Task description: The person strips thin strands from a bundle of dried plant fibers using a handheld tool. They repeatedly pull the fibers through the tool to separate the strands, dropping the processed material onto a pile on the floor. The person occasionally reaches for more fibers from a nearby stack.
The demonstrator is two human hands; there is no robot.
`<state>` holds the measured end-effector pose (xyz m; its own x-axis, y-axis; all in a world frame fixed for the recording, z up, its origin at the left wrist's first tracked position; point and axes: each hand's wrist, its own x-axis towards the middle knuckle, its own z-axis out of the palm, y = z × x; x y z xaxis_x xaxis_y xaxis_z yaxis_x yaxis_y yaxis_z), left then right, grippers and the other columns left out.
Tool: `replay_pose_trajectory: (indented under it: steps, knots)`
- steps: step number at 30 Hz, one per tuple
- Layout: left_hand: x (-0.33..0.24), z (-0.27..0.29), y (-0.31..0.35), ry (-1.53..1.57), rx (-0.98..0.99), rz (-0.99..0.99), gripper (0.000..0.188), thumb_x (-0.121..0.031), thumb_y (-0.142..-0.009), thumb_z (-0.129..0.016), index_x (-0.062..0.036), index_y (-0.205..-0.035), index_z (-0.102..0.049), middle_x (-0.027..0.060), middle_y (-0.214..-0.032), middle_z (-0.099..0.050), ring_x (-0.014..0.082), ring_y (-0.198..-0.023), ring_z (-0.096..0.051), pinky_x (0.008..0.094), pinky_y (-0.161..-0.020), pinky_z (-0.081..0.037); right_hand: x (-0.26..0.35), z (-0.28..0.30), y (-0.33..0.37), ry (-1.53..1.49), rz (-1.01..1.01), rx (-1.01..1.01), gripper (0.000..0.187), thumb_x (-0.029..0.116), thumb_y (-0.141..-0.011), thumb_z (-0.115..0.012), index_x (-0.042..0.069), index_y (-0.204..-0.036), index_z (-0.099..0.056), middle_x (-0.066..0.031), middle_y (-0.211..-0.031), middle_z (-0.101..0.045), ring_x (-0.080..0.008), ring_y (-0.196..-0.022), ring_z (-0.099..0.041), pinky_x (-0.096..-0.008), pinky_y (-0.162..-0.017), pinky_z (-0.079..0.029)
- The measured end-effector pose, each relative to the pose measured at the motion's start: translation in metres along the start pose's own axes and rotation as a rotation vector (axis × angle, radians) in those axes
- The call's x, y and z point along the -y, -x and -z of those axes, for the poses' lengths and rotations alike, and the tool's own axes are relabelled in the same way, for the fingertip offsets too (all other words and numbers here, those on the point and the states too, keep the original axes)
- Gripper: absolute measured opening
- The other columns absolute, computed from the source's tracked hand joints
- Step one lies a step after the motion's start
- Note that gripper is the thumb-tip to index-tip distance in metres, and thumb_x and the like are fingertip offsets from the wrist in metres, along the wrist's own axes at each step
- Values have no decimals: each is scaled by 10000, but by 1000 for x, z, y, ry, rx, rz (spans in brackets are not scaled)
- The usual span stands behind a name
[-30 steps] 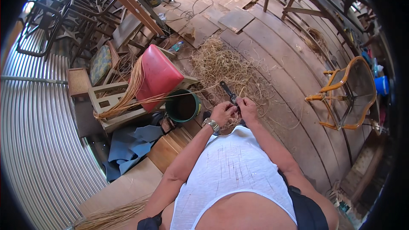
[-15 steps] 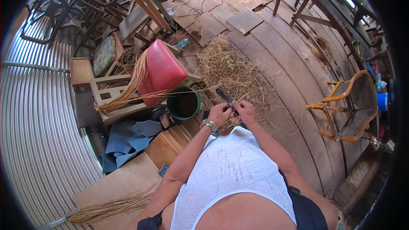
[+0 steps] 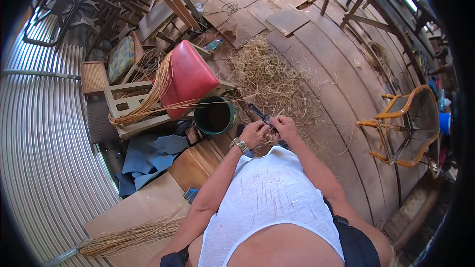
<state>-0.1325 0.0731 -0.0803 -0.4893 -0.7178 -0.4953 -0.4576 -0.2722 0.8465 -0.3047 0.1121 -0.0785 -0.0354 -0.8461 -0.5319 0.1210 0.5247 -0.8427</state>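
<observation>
Close together in front of my lap, both hands are closed around a dark-handled knife (image 3: 259, 112), whose handle points away and to the left. My right hand (image 3: 285, 129) presses its thumb and fingers at the knife's near end, and a pale strip tip sticks up beside them. Against it, my left hand (image 3: 253, 134), with a metal watch at the wrist, has its fingers curled in a pinch; what they grip is hidden. Beyond the hands a heap of curly cane shavings (image 3: 267, 74) covers the floorboards.
A red-seated chair (image 3: 190, 79) lies tipped at left, long cane strips (image 3: 153, 100) draped across it. Beside it stands a green bucket (image 3: 231, 123). A cane-framed armchair (image 3: 381, 122) is at right. Blue sheet material (image 3: 148, 160) and a strip bundle (image 3: 133, 235) lie near left.
The view has shifted slightly. Both hands keep nearly the same pose at the knife, and its handle has barely moved.
</observation>
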Motion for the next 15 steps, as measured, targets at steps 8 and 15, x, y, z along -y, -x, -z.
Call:
replay_pose_trajectory:
  steps: [8,15]
  knots:
    - [-8,11,8,-125,-82,19,370,-380,-890,-596,-26,-785,-621,63,-628,-581,119,-562,-480,306,-542,-418,-4,-17,-8,115,-22,-101,332,315,-844,-675,43,-671,-598,-15,-528,-543,-86,-415,-511,-247,-378,-396]
    - [-13,42,71,-320,-81,-278,329,-307,-888,-588,-16,-737,-560,184,-635,-503,277,-547,-493,377,-525,-395,-5,67,-47,61,-146,-319,319,331,-831,-686,61,-685,-597,-25,-505,-528,-94,-356,-463,-246,-325,-339]
